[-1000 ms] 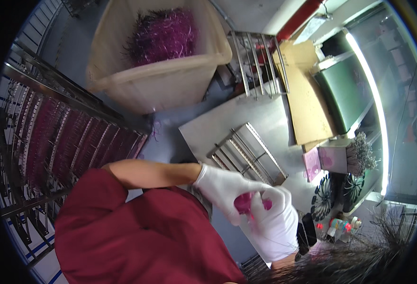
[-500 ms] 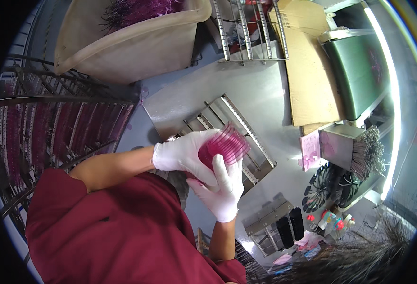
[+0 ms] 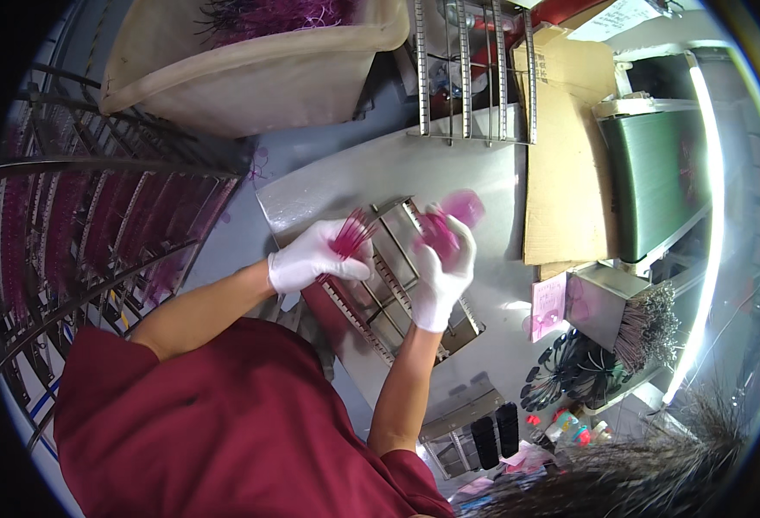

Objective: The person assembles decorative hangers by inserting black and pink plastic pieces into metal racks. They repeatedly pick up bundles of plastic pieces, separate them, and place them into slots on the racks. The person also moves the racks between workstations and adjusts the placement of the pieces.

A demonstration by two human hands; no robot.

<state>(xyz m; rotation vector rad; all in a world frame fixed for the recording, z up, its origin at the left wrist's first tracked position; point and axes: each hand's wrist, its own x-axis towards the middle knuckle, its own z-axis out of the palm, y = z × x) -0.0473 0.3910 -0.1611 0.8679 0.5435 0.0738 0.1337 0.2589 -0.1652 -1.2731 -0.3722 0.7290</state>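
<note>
Both my hands wear white gloves and work apart above a metal slatted frame (image 3: 358,319). My left hand (image 3: 309,261) is closed around a bundle of thin, dark pink strips (image 3: 351,235) whose ends fan upward. My right hand (image 3: 442,289), to the right over the frame, has its fingers curled round more magenta strips (image 3: 436,233), smeared by motion. Past its fingertips shows a rounded, translucent pink piece (image 3: 464,208), also blurred; I cannot tell if it is joined to those strips. The frame lies tilted on the metal table, its bars lined with small regular notches.
A large cream tub (image 3: 250,82) with purple strands stands at the far left. Racks (image 3: 95,224) of magenta pieces fill the left side. Another slatted frame (image 3: 475,78), flattened cardboard (image 3: 566,164), a green box (image 3: 656,186) and a bundle of wires (image 3: 648,319) lie along the right.
My hands were together on one pink bundle. They have parted: the right moved up and right with some strips, the left stayed with the others. The view has shifted slightly.
</note>
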